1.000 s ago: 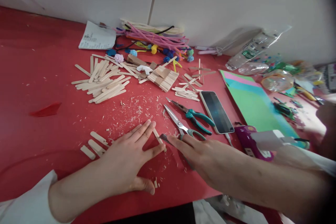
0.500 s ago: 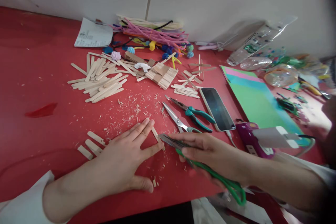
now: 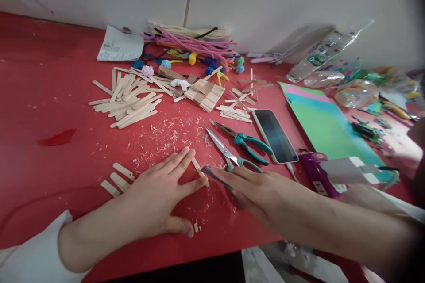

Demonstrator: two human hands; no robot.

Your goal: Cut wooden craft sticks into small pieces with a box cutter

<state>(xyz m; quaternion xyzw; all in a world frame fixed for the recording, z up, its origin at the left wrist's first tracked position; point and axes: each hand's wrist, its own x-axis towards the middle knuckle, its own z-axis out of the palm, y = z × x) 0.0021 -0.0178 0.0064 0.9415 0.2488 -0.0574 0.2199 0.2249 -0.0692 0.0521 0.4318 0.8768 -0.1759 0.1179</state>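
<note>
Cutting looks the step in hand: the left hand point(image 3: 159, 192), open and flat on the counter point(image 3: 49, 97), pins a wooden stick point(image 3: 198, 169) between spread fingers, while the right hand point(image 3: 257, 188) grips a blade point(image 3: 210, 172) touching that stick, calling for firm pressure clear of fingertips.

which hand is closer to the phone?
Right. The right hand lies just this side of the phone, by the scissors. The left hand is farther left, pressing a stick.

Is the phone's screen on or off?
Off, it seems: the phone lies face up by the pliers, its screen dark.
</note>
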